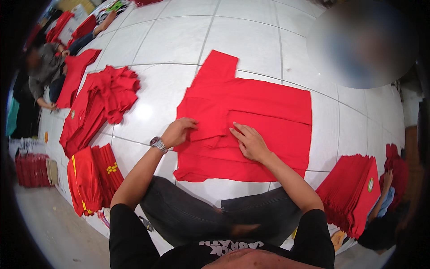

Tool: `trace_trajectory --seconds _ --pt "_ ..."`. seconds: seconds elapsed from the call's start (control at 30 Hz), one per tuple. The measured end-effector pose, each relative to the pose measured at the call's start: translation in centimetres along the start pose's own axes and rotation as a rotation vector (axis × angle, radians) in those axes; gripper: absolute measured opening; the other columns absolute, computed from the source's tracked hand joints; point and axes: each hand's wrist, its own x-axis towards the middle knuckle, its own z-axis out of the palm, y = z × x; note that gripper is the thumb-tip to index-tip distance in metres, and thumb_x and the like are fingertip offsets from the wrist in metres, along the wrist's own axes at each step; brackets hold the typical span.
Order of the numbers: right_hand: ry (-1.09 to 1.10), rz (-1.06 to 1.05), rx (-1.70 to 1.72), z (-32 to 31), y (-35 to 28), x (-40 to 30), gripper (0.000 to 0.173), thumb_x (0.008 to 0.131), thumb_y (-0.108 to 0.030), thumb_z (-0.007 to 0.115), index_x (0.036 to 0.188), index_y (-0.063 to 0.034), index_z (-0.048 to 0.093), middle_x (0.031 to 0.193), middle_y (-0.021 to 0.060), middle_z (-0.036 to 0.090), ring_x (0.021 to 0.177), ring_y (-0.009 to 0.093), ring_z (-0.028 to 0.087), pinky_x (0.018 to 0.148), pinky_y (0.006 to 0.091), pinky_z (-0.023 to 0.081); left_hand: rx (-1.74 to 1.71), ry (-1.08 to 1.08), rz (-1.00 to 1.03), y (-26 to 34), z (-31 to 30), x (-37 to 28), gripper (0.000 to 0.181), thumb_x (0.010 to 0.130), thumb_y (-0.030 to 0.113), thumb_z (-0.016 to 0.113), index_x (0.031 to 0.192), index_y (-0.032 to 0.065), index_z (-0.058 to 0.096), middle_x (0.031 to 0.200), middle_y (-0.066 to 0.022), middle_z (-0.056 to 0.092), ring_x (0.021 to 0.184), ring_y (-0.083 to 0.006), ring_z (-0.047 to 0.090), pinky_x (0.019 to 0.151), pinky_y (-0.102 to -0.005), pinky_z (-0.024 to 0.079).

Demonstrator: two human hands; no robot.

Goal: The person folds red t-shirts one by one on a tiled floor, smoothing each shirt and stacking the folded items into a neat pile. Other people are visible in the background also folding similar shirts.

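Observation:
A red short-sleeved shirt [268, 97] lies spread on the white tiled floor before me, one side folded inwards and one sleeve pointing away at the top. My left hand [179, 132], below a metal wristwatch [158, 144], rests at the shirt's left part, fingertips at the folded sleeve. My right hand [249, 141] lies palm down on the middle of the shirt, fingers apart, beside the edge of the folded layer. Whether the left fingers pinch any cloth cannot be told.
Folded red shirts [356, 191] stand stacked at the right. At the left lie a loose pile of red shirts [100, 97] and red garments with yellow stripes [97, 178]. A person [48, 70] sits at the far left with red cloth; another person's arm [381, 195] shows at the right edge.

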Motion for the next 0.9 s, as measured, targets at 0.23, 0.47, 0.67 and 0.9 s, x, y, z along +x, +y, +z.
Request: trace_trajectory --seconds 0.23,0.47,0.67,0.9 --pt "-0.029 -0.036 0.016 1.9 -0.3 5.3 0.028 0.074 -0.001 0.067 0.102 -0.0056 0.067 0.119 0.0092 0.062 0.107 0.030 0.058 0.089 0.0417 0.051 -0.229 -0.051 -0.114 -1.2 -0.5 0.9 0.038 0.077 -0.012 0.052 0.108 0.0013 0.069 0.120 -0.0135 0.066 0.114 -0.0262 0.063 0.096 -0.0369 0.052" --pt "0.126 0.595 0.966 2.7 4.4 11.4 0.003 0.089 -0.008 0.059 0.088 -0.0060 0.061 0.077 0.0011 0.064 0.066 0.012 0.061 0.059 0.0278 0.050 -0.642 0.117 -0.264 -2.3 0.2 1.3 0.054 0.080 -0.010 0.051 0.133 0.0003 0.053 0.114 -0.0136 0.067 0.107 -0.0217 0.064 0.090 -0.0334 0.052" --pt "0.116 0.688 0.977 4.2 3.0 12.3 0.017 0.095 -0.012 0.061 0.109 -0.0033 0.061 0.071 -0.0039 0.057 0.058 0.004 0.052 0.050 0.0201 0.040 -0.538 0.401 -0.430 -1.1 1.7 1.4 0.050 0.085 0.000 0.066 0.132 -0.0023 0.050 0.095 -0.0130 0.068 0.088 -0.0212 0.066 0.080 -0.0328 0.052" --pt "0.164 0.468 0.804 5.2 3.8 10.7 0.029 0.090 -0.001 0.069 0.116 0.0014 0.058 0.071 -0.0067 0.045 0.061 0.002 0.039 0.055 0.0202 0.034 -0.452 0.435 -0.478 0.2 1.2 2.1 0.040 0.086 0.005 0.070 0.123 0.0001 0.057 0.080 -0.0091 0.067 0.073 -0.0199 0.065 0.072 -0.0330 0.052"
